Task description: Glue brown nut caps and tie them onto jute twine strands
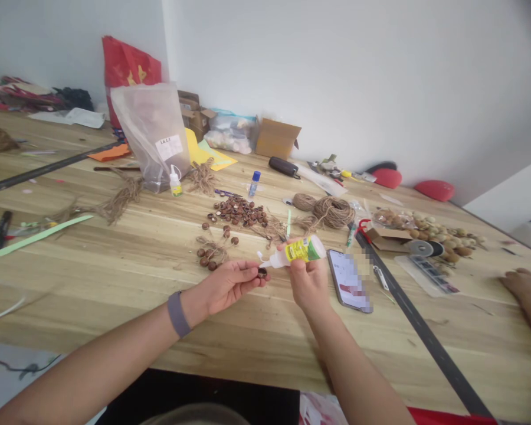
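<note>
Above the near middle of the worktop (248, 339), the person's left hand (230, 284) is pinched on a brown nutshell (262, 273). The right hand (308, 280) is closed around a glue bottle (300, 251), its long axis slanting down from right to left, so the nozzle meets or nearly meets the shell's opening; contact cannot be told. More nutshells (239, 211) lie on the far side.

Spread across a wood-grained table (265, 342) — a heap of brown shells (236, 211), coils of twine (334, 213), a blue-capped tube (253, 184) and a lit phone (347, 282), the last near a dark strip (420, 324) crossing the surface.
</note>
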Available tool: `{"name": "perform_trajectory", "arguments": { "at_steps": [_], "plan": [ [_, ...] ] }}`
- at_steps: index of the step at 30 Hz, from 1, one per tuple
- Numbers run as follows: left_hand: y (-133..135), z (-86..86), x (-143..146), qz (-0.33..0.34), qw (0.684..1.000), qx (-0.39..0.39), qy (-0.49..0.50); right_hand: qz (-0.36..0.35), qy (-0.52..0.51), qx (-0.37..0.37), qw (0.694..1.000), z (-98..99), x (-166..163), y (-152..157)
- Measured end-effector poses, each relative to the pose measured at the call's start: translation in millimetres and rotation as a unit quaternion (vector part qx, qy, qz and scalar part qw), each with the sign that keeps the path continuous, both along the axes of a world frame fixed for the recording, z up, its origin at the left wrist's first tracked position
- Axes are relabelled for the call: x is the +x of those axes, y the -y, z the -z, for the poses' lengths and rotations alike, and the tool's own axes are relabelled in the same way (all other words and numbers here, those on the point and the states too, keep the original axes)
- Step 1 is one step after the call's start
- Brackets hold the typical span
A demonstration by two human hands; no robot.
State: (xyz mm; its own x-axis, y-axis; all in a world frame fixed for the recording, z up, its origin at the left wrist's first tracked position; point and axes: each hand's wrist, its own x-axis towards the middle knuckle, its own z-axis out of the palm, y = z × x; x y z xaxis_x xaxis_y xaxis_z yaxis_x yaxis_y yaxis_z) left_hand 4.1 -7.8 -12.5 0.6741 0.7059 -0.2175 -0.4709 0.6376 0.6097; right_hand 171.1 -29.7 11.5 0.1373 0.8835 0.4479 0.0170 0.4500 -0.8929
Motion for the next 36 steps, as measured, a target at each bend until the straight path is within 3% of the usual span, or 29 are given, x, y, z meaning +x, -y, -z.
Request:
{"name": "perform_trajectory", "arguments": {
  "at_steps": [10, 17, 22, 36],
  "plan": [
    [-0.5, -0.5, 0.1, -0.012, 1.0, -0.002, -0.013, 0.025, 0.024, 0.007, 0.999, -2.6, 4.1, -2.5],
    [-0.9, 2.6, 0.4, -0.021, 1.0, -0.006, -0.004, 0.004, 0.036, 0.018, 0.999, -2.6, 1.9, -1.4],
    [-1.5, 1.3, 0.3, -0.049, 0.999, -0.023, -0.002, 0.015, 0.008, 0.005, 1.0, -0.5, 4.5, -2.9],
    [-1.5, 0.0, 0.0, -0.041, 0.999, -0.024, 0.007, 0.006, -0.019, -0.007, 1.0, 6.7, 6.7, -6.0]
  ]
}}
